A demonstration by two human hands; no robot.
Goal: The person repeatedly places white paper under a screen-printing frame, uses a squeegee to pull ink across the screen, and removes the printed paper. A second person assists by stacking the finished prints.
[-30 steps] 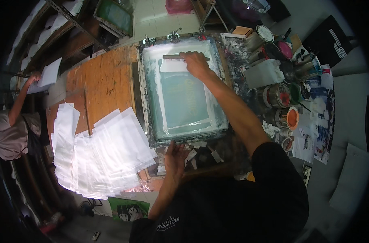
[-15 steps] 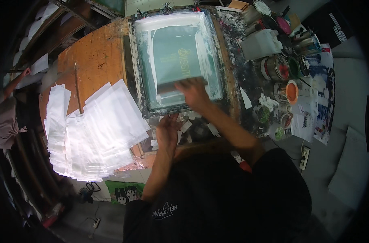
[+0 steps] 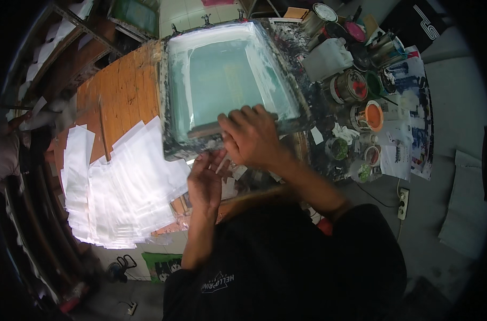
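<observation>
A screen printing frame (image 3: 169, 107) with pale green mesh is fixed by clamps at its far end, and its near edge is raised and tilted. My right hand (image 3: 251, 136) is closed round a long squeegee (image 3: 206, 129), which lies across the near part of the mesh. Beneath the frame's near edge, my left hand (image 3: 205, 184) is palm up with its fingers apart, the tips close to the rim. Whether those fingertips touch the rim I cannot tell. White paint residue borders the mesh.
Left of the frame, overlapping white sheets (image 3: 131, 187) fan out on a wooden table (image 3: 123, 80). Paint cans (image 3: 347, 85), a translucent jug (image 3: 329, 61) and small cups (image 3: 338, 148) crowd the right side. A power strip (image 3: 403, 204) lies farther right. Another person stands at the far left.
The squeegee has moved toward me to the near end of the mesh. The frame's near edge has risen, and my left hand has moved slightly left. The head view has shifted.
</observation>
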